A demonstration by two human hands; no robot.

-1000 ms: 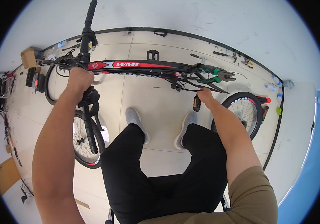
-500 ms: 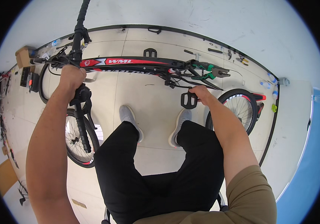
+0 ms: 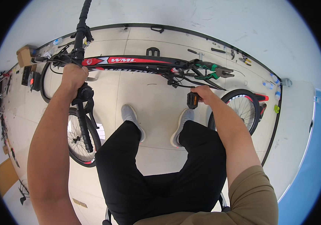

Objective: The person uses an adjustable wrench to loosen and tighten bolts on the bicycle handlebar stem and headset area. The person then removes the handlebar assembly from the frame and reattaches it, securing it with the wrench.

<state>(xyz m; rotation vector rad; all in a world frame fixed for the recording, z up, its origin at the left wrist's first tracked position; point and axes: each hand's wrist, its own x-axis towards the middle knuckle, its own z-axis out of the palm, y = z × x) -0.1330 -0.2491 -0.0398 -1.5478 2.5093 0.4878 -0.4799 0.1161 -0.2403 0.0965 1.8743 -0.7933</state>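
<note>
A red and black bicycle frame [image 3: 130, 60] lies across in front of me. My left hand [image 3: 74, 76] is closed around the middle of the black handlebar [image 3: 81, 37], close to the frame's front end. Below the frame's rear part, my right hand [image 3: 204, 94] is closed on a black pedal [image 3: 192, 100], gripping its right side; its fingertips are partly hidden. The pedal appears nearly edge-on, with an orange reflector showing. Pliers with green and black handles [image 3: 216, 70] rest on the rear of the frame. On the far side another black pedal [image 3: 153, 51] shows.
Spoked wheels sit at the lower left [image 3: 94, 155] and at the right [image 3: 256, 112], where a red and black mudguard [image 3: 261, 97] lies. A hammer [image 3: 224, 51], small pliers [image 3: 245, 60] and plastic bottles [image 3: 268, 85] line the far wall. A cardboard box [image 3: 26, 56] stands far left.
The pedal at my right hand has turned from showing its open flat face to nearly edge-on. My left hand stays on the handlebar.
</note>
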